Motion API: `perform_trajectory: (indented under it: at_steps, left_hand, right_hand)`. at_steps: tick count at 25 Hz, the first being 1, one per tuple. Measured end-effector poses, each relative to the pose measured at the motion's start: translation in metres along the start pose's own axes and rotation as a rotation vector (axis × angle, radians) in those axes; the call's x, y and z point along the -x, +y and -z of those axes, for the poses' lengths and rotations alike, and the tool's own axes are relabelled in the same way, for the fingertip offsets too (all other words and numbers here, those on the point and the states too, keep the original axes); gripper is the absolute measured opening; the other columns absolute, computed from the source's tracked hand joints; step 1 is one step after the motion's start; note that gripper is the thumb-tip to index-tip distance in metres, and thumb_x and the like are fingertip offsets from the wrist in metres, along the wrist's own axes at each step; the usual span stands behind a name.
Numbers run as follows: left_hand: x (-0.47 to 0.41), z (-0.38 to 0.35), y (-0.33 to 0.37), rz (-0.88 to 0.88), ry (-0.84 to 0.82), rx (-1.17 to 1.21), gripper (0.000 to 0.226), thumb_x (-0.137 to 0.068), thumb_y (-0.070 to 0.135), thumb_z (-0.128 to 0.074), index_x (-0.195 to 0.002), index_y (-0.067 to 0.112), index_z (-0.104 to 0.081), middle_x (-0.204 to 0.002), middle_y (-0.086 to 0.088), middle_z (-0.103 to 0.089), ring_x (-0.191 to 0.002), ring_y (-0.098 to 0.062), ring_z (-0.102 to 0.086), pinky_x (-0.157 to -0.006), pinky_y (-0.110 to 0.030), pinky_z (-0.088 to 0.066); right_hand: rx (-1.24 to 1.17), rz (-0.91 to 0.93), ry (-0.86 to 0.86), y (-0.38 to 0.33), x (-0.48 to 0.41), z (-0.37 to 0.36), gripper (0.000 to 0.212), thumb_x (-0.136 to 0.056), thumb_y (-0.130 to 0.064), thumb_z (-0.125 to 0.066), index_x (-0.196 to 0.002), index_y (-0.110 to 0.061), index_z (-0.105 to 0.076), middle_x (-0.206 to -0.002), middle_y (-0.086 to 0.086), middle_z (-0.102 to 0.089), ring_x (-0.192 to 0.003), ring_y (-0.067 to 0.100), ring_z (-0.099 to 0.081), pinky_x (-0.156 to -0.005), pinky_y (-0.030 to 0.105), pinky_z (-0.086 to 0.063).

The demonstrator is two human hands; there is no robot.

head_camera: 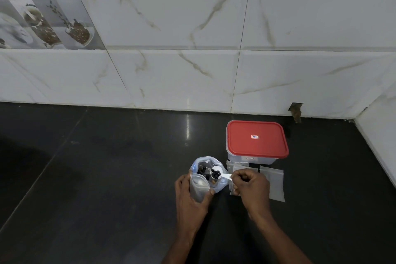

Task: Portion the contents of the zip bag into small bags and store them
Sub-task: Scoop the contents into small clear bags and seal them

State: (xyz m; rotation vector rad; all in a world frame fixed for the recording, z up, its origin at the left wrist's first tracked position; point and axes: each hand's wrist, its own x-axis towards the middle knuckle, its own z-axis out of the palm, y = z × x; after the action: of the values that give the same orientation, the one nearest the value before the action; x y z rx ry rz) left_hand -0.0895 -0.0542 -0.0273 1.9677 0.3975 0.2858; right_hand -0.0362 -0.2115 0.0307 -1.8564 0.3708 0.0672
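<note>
A large clear zip bag (pixel 202 162) stands open on the dark counter, with dark round pieces inside. My left hand (pixel 188 197) grips a small clear bag (pixel 199 188) upright in front of it, mouth open. My right hand (pixel 251 188) pinches the handle of a white scoop (pixel 216 172) that carries a few dark pieces and hovers over the zip bag's mouth, just right of the small bag. Several empty small bags (pixel 274 184) lie flat to the right, partly under my right hand.
A clear plastic box with a red lid (pixel 257 140), closed, stands behind the flat bags near the tiled wall. The side wall (pixel 377 126) closes the counter on the right. Dark counter (pixel 96 167) stretches to the left.
</note>
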Motion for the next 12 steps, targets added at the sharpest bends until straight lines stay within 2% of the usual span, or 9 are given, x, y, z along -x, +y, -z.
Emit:
perform_trajectory:
  at_steps: [4, 7, 12]
  left_hand:
    - [0.0007, -0.0001, 0.0009, -0.009, 0.008, -0.007, 0.081, -0.066, 0.060, -0.074, -0.137, 0.028, -0.052, -0.125, 0.011, -0.046, -0.117, -0.002, -0.054, -0.095, -0.030, -0.051]
    - [0.0017, 0.0013, 0.0044, 0.008, 0.008, 0.006, 0.083, -0.063, 0.067, -0.073, -0.135, 0.031, -0.052, -0.124, 0.015, -0.046, -0.115, 0.003, -0.053, -0.095, -0.025, -0.050]
    - [0.0027, -0.0005, 0.0011, 0.014, 0.010, -0.004, 0.085, -0.064, 0.065, -0.074, -0.138, 0.030, -0.051, -0.124, 0.016, -0.045, -0.117, 0.001, -0.053, -0.095, -0.027, -0.050]
  right_hand:
    - [-0.019, 0.004, -0.014, -0.0040, 0.0001, 0.0018, 0.021, -0.082, 0.002, -0.067, -0.067, -0.011, -0.072, -0.055, 0.011, -0.066, -0.046, 0.017, -0.058, -0.054, 0.042, -0.057]
    - [-0.002, 0.009, -0.004, -0.0023, 0.0000, 0.0026, 0.024, -0.081, 0.003, -0.066, -0.062, -0.010, -0.071, -0.053, 0.011, -0.065, -0.045, 0.018, -0.057, -0.055, 0.045, -0.056]
    - [-0.016, 0.004, -0.018, -0.0032, 0.0010, 0.0024, 0.021, -0.081, 0.002, -0.067, -0.065, -0.009, -0.072, -0.055, 0.011, -0.065, -0.046, 0.017, -0.058, -0.056, 0.043, -0.057]
